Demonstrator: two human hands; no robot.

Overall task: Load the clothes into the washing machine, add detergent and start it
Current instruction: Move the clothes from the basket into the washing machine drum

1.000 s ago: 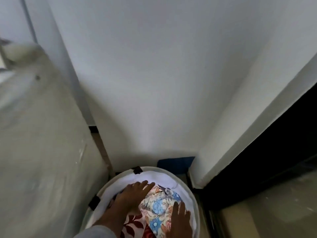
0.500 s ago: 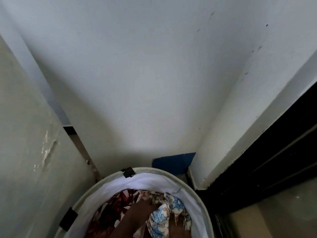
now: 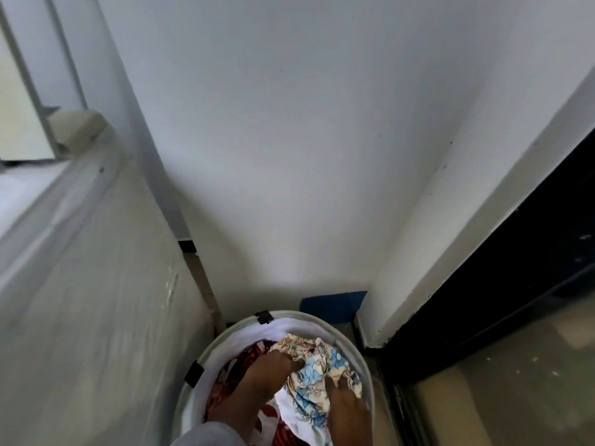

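No words, numbers or signs can be read. The soft cloth with blue and tan flowers (image 3: 317,378), between the left hand (image 3: 267,368) and right hand (image 3: 347,407), shows only flowers.

Plain white painted wall (image 3: 289,140) fills the view beyond the grip. Flat blue rectangular panel (image 3: 333,305) sits at the wall foot, just beyond the grip. Thin brown vertical strip (image 3: 206,284) runs beyond-left, with a short black skirting piece (image 3: 186,245) at its top. Wide black door frame (image 3: 515,252) runs right of the grip, edging a speckled, dusty glass pane (image 3: 515,391).
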